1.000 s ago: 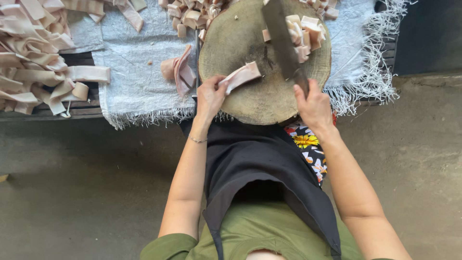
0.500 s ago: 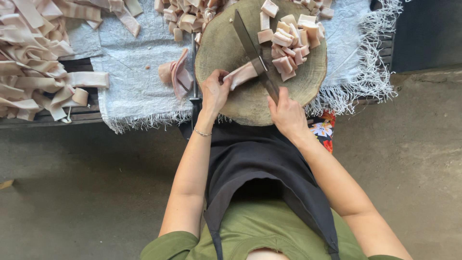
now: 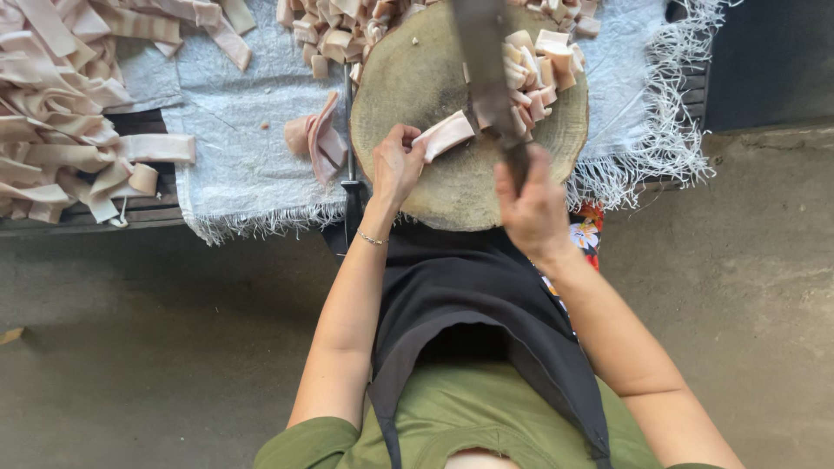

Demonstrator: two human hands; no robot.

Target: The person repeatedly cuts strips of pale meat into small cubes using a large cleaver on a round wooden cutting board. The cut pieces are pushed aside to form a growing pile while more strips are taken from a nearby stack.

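1. On the table (image 3: pixel 165 213) before me lies a pale fringed cloth (image 3: pixel 243 148), and across its far left spreads the biggest heap: long pinkish uncut strips (image 3: pixel 61 130), loosely piled. That heap looks like most of the work left.
2. Next in size is the round wooden chopping block (image 3: pixel 452 130), sitting on the cloth just in front of my black apron (image 3: pixel 469 304).
3. Cut pieces (image 3: pixel 539 74) crowd the block's far right edge, and more of them (image 3: pixel 334 26) lie on the cloth beyond the block to the left. I judge the cutting well begun but far from finished.
4. My right hand (image 3: pixel 534 204) is closed tight round the handle of a broad cleaver (image 3: pixel 486 69); the blade points away from me over the block, raised and blurred, wrist over the block's near rim.
5. My left hand (image 3: pixel 395 165) rests on the block, fingers curled, pinching the near end of the one strip being cut (image 3: pixel 445 135), which lies slantwise with its far end under the blade.
6. Two or three folded strips (image 3: pixel 314 139) wait on the cloth just left of the block.
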